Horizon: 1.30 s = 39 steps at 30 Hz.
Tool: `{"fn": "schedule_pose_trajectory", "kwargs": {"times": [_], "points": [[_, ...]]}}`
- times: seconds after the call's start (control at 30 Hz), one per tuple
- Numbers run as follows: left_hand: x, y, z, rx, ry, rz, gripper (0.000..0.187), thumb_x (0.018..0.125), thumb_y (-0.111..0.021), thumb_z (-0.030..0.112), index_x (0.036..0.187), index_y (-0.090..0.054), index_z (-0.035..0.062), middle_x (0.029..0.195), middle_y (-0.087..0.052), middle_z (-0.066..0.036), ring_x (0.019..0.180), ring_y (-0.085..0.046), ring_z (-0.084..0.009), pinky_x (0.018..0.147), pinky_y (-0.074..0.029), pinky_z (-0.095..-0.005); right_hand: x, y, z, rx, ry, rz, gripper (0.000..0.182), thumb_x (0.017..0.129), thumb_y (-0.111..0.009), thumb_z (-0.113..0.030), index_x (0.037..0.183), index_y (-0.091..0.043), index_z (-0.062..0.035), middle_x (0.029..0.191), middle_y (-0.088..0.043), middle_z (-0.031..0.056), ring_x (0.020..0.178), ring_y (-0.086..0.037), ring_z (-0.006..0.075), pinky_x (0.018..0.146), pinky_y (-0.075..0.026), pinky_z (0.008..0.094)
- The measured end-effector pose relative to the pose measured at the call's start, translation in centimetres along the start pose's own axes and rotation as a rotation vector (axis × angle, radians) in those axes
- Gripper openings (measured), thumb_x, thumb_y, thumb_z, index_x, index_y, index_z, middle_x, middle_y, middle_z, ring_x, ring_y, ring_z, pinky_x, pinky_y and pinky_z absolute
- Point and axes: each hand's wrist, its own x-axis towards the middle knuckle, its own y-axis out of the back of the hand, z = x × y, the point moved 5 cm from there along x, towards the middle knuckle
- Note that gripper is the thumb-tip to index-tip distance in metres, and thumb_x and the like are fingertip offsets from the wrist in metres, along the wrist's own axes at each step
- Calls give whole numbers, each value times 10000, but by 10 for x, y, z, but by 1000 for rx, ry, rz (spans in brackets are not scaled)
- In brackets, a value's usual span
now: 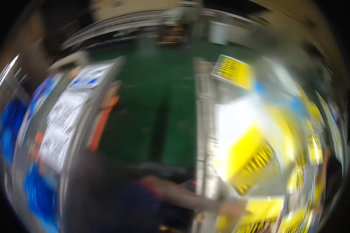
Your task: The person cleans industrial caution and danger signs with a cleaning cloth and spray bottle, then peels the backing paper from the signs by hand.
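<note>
The whole view is smeared by motion. From the dark sleeve with red trim at the bottom, an arm that looks like my left reaches right. My left hand (235,208) is on or just over a yellow package with black print (265,206); its fingers are too blurred to show a grip. At the bottom edge, a small blurred patch may be my right hand (266,229), mostly cut off. Beyond it lies a larger yellow-and-black printed package (251,159), with shiny white and clear plastic around it.
A metal-edged table (206,128) holds more yellow packages (233,71). At its far right is another person's arm (323,171). On the left, a rack carries white printed bags (60,120) and blue bundles (41,194), with an orange bar (101,124) alongside. Between them runs green floor (159,101).
</note>
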Motion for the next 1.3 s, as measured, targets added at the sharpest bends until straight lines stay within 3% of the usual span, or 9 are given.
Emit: {"fn": "schedule_pose_trajectory", "kwargs": {"times": [0.1,0.4,0.57,0.7,0.93,1.1,1.17,1.2,1.3], "points": [[6,17,-16,176,37,55,467,1102,-614,231,1523,-508,59,1317,-674,-88,1085,-677,-179,820,-617,-337,-14,-37,51,274,-45,155,381,1035,-598,-98,1387,-617,45,1524,-491,361,1423,-472,532,1215,-349,562],[-13,4,4,173,84,110,419,1112,-604,158,1487,-513,-4,1345,-670,-112,1173,-706,-202,864,-687,-345,-90,14,-112,415,724,-183,582,908,-740,-205,1448,-615,-27,1505,-587,256,1408,-577,428,1160,-437,579],[-19,6,-3,191,175,168,398,1109,-606,141,1460,-524,-28,1335,-673,-118,1115,-730,-190,834,-691,-318,15,-11,16,413,-18,74,537,1042,-555,-159,1544,-499,25,1621,-458,296,1533,-397,468,1285,-264,582],[-13,8,-11,173,82,200,396,1108,-612,146,1466,-534,-4,1307,-688,-102,1056,-733,-156,789,-685,-283,-50,22,-124,500,558,-139,521,964,-596,-109,1456,-569,58,1525,-534,328,1461,-480,494,1254,-337,559],[-17,11,-16,132,169,214,391,1116,-602,160,1474,-542,17,1343,-696,-79,1081,-747,-165,818,-667,-289,-26,-32,-3,163,305,-125,549,996,-581,-118,1516,-515,46,1593,-474,302,1522,-392,493,1251,-301,607],[-9,13,-24,50,101,183,391,1117,-593,154,1482,-542,23,1353,-692,-82,1100,-735,-148,818,-659,-279,-103,23,-128,374,680,-178,631,886,-736,-228,1456,-593,2,1436,-600,270,1385,-561,450,1182,-418,593],[-13,11,-19,121,150,178,389,1119,-588,155,1478,-544,11,1346,-690,-94,1109,-733,-153,842,-670,-283,-97,43,-107,506,665,-435,566,1081,-580,-272,1585,-487,-31,1609,-432,345,1499,-382,546,1234,-346,586],[-12,15,-22,148,164,173,389,1120,-589,159,1475,-545,7,1343,-690,-97,1114,-733,-157,848,-673,-283,-91,33,-93,290,784,-168,543,871,-734,-220,1380,-656,-47,1390,-633,221,1317,-610,408,1086,-489,545],[-15,14,-16,154,196,164,424,1117,-596,174,1495,-517,-2,1370,-672,-106,1145,-726,-171,855,-681,-282,-46,16,-10,281,382,-292,514,1003,-593,-225,1489,-589,-57,1605,-507,234,1509,-448,445,1246,-304,606]]}}
